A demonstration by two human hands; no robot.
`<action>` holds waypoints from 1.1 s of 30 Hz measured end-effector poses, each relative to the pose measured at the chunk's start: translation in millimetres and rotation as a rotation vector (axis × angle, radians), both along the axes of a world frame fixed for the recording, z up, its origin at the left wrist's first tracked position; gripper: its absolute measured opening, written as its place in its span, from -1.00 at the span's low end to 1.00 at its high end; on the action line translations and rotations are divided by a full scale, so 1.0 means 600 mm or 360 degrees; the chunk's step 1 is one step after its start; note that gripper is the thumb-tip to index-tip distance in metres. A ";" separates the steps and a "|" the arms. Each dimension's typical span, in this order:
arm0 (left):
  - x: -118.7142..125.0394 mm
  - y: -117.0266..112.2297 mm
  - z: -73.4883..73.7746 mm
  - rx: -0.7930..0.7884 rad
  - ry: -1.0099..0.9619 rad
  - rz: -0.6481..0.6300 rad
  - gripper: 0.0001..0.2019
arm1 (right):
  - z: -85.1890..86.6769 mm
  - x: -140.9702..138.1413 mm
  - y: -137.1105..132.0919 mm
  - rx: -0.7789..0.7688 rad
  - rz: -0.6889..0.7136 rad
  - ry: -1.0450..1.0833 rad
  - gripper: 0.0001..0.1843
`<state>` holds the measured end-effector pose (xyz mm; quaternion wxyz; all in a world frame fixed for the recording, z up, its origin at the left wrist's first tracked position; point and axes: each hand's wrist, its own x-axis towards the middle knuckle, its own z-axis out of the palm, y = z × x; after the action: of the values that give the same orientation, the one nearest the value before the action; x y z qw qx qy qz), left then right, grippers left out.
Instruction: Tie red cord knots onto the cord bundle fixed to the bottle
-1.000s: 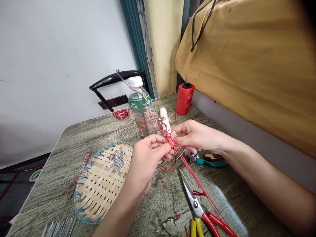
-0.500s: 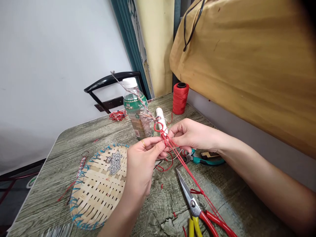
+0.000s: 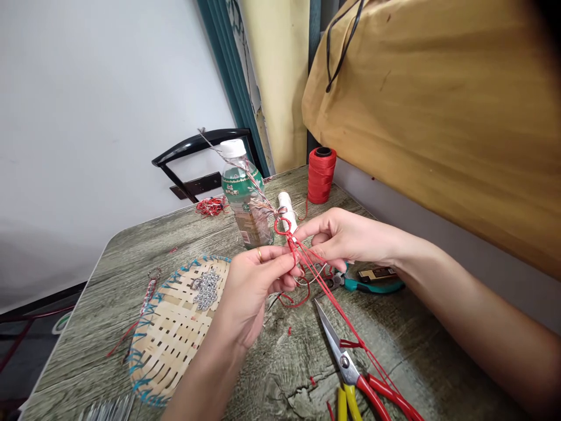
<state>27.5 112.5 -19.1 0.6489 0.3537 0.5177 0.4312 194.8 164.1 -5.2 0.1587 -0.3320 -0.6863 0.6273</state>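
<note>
Red cord (image 3: 329,295) runs taut from a small red loop (image 3: 283,225) down toward the lower right. My left hand (image 3: 267,270) pinches the cord just under the loop, thumb against fingers. On the other side my right hand (image 3: 326,240) has its thumb and fingers closed on a strand of the same cord. The loop hangs from a twisted multicoloured string (image 3: 252,180) that stretches up past a plastic bottle (image 3: 245,193). Below the hands lie scissors (image 3: 344,361) with red handles, the cord crossing over them. Exactly how the strands cross between the fingertips is hard to make out.
A woven bamboo tray (image 3: 175,333) with silver beads (image 3: 205,290) lies at left. Behind the hands stand a red thread spool (image 3: 321,175) and a white roll (image 3: 287,210). Teal-handled pliers (image 3: 372,285) lie under my right wrist. Yellow handles (image 3: 348,403) show at the front edge.
My right hand has shifted slightly at the knot, its fingers now a little more apart from my left fingertips. The whole view has moved slightly; both hands still grip the cord.
</note>
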 end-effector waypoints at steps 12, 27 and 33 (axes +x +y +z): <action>-0.008 0.005 0.000 -0.0020 -0.0009 -0.0134 -0.96 | -0.008 -0.009 -0.004 -0.0205 -0.0165 0.0239 -0.80; -0.002 0.000 0.009 0.0214 0.0087 0.0043 -0.90 | -0.005 -0.019 -0.025 0.0248 -0.0190 -0.0138 -0.79; 0.000 -0.004 0.003 0.0197 -0.0075 0.0115 -0.96 | -0.001 -0.019 -0.032 0.0294 -0.0193 -0.0170 -0.79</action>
<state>27.5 110.2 -17.3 0.6217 0.3638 0.4872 0.4937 183.4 144.9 -6.0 0.1894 -0.3899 -0.7273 0.5321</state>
